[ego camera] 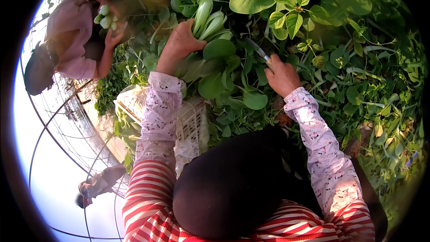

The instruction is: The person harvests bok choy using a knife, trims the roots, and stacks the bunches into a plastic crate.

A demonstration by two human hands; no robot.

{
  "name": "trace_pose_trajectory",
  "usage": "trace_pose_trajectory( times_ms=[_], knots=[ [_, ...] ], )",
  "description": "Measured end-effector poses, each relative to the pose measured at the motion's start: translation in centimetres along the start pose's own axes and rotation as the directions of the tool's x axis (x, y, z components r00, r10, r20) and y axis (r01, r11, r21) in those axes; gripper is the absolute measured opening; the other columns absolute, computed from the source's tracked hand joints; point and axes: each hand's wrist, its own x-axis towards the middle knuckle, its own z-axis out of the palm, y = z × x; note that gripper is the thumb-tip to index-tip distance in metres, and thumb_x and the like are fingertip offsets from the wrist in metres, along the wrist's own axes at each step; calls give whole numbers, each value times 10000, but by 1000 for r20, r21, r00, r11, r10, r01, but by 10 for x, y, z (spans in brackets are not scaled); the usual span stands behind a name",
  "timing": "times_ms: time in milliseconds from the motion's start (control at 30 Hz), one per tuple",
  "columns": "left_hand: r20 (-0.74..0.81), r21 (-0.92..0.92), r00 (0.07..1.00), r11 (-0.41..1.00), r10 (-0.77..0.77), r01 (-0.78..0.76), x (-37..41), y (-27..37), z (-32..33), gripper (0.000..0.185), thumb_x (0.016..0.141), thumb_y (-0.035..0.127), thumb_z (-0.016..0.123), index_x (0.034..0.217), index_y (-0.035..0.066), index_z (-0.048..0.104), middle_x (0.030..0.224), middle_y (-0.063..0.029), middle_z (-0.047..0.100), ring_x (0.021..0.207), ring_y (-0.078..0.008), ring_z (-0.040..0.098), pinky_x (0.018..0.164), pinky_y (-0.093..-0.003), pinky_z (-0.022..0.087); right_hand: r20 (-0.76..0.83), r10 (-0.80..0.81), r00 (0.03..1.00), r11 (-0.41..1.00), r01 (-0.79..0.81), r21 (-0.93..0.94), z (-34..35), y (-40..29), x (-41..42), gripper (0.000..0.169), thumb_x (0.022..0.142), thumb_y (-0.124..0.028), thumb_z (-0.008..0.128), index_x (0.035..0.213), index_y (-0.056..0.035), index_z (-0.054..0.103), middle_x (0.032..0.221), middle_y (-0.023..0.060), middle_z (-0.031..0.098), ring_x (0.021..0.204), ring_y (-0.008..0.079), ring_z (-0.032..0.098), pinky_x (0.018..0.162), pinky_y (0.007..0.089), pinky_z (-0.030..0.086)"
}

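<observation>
My left hand (181, 45) is closed around a bunch of green leafy vegetables that look like bok choy (210, 20). Its pale cut-looking stalks point up and away from me, while broad leaves hang below the thumb. To the right, my right hand (284, 75) grips the handle of a small sickle-like knife (257, 47). The metal blade points up and left toward the stalks, apart from them, and its tip is partly lost among dark foliage.
A white plastic crate (189, 124) with plastic bags (131, 102) stands under my left forearm. Dense plants (339, 60) spread across the right, with a tall leafy weed (292, 6) ahead. A co-worker (74, 37) holds pale green vegetables (105, 18) at upper left; another person (100, 185) is farther off.
</observation>
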Motion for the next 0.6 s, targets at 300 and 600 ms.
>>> trace_pose_trajectory(
  times_ms=[300,600],
  knots=[
    [31,-149,999,989,10,-6,-42,48,-55,407,613,118,694,973,-54,617,826,-114,664,739,-157,608,720,-299,481,-69,-79,994,996,82,44,-13,-13,2,259,817,-182,609,979,-35,471,779,247,630,739,454,600,646,537,475],
    [-46,-750,999,661,-24,-19,-114,49,-74,587,549,156,693,1084,-41,556,969,-91,625,838,-156,575,757,-286,471,-83,-355,931,385,227,895,-50,-68,-24,600,671,-49,822,1188,-10,520,1058,41,612,763,76,516,666,260,466]
  ],
)
